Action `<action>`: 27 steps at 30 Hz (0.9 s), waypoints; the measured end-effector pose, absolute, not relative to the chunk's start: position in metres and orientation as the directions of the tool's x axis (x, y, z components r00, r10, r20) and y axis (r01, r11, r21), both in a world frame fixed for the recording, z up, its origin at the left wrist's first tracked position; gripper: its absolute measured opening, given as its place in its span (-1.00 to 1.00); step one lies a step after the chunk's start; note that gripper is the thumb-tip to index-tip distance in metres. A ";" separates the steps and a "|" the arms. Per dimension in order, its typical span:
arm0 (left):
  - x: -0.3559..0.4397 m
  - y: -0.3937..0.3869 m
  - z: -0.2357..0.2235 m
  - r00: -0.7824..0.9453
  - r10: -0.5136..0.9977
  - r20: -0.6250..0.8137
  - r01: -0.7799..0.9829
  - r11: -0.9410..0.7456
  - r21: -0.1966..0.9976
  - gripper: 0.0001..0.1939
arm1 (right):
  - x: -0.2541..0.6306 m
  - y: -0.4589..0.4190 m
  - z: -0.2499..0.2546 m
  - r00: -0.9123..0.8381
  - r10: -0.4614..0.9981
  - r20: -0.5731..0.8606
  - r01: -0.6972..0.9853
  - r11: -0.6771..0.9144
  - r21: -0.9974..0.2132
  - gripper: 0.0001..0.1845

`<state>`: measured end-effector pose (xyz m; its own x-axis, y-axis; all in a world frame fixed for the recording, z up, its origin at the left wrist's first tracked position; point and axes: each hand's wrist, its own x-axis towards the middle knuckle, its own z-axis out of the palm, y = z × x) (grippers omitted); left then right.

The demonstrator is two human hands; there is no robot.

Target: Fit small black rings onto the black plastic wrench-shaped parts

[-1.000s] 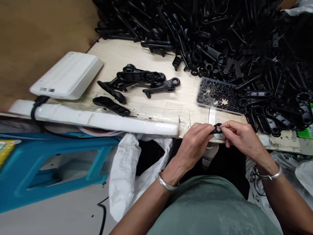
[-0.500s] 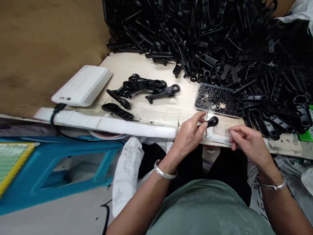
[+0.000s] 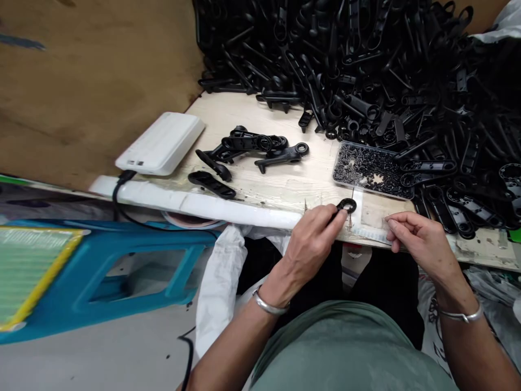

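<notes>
My left hand (image 3: pixel 312 241) is closed round a slim black plastic part (image 3: pixel 352 207) whose ring-shaped end sticks out past the fingertips, just over the table's front edge. A thin upright pin (image 3: pixel 353 192) shows by that ring; whether they touch, I cannot tell. To the right, my right hand (image 3: pixel 421 238) is pinched, thumb against forefinger, low over the edge. What lies in the pinch, if anything, is too small to make out. Behind both hands stands a clear shallow box (image 3: pixel 372 191) of tiny black and greyish pieces.
A big heap of black plastic parts (image 3: pixel 325 65) covers the back and right of the table. Several similar black arms (image 3: pixel 280 156) lie left of centre. A white box-shaped device (image 3: pixel 163 142) with a black cable (image 3: pixel 118 193) sits farther left. Below is a blue stool (image 3: pixel 61 277).
My left hand has turned the black part, so its open ring now shows instead of the rounded side. My right hand keeps its pinch. The whole view has shifted a little.
</notes>
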<state>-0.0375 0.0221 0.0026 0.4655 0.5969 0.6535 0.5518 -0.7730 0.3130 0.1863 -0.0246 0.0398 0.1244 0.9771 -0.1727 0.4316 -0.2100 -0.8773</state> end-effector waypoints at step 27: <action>-0.061 0.020 0.021 0.186 0.704 0.686 0.565 -0.648 0.511 -0.84 | 0.127 0.013 0.041 -0.236 0.960 0.150 0.855 0.278 -0.438 -0.83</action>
